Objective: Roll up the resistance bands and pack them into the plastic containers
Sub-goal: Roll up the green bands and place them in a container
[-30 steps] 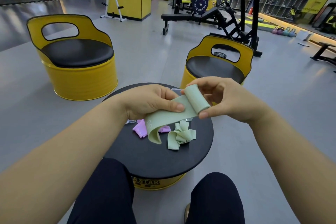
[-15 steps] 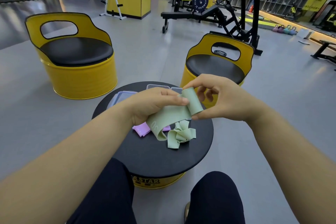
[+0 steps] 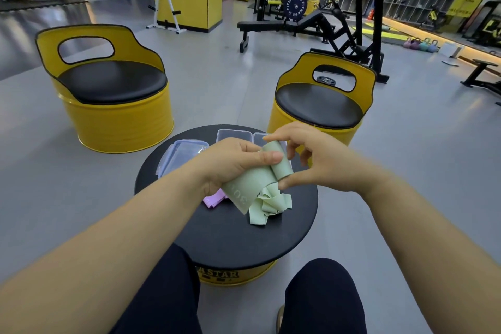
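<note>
I have the sage-green resistance band [image 3: 245,186] half rolled, held just above the round black table [image 3: 225,238]. My right hand [image 3: 325,163] pinches the coil between thumb and forefinger. My left hand [image 3: 230,163] grips the flat tail, thumb pressed on top. For a tight coil I'd hold that tail taut with its edges square. On the table beneath lie a crumpled green band [image 3: 268,206] and a purple band [image 3: 214,199]. Clear plastic containers [image 3: 230,134] sit at the table's far edge.
</note>
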